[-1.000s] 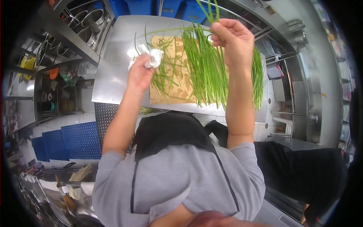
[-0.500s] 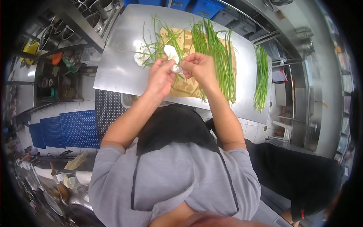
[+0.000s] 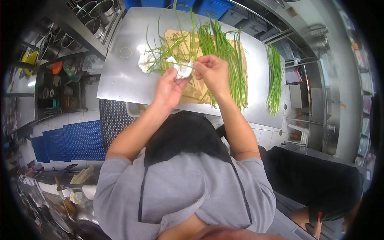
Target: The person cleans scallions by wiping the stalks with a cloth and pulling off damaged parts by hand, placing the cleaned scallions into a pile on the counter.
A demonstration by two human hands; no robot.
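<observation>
My left hand (image 3: 169,89) is closed on a crumpled white paper towel (image 3: 183,71). A green chive stalk (image 3: 162,62) runs crosswise over the towel toward my right hand (image 3: 213,74). The fingers of that hand are pinched together at the stalk's end, right beside the towel. Under both hands lies a wet-spotted sheet of brown cardboard (image 3: 188,93) with loose chives scattered on its left part. A thick bunch of long chives (image 3: 230,68) covers its right side. Another white paper wad (image 3: 145,63) rests left of the cardboard.
The steel table (image 3: 124,78) carries a rubber band (image 3: 125,52) at left and a separate chive bunch (image 3: 274,80) near its right edge. Blue bins (image 3: 214,8) stand behind it. Pots (image 3: 102,12) fill a rack at left. A person in black (image 3: 316,180) is close at my right.
The paper towel has shifted down and flattened out in my left hand, with the left fingers lower. My right hand stays pinched beside it. The view has tilted slightly.
</observation>
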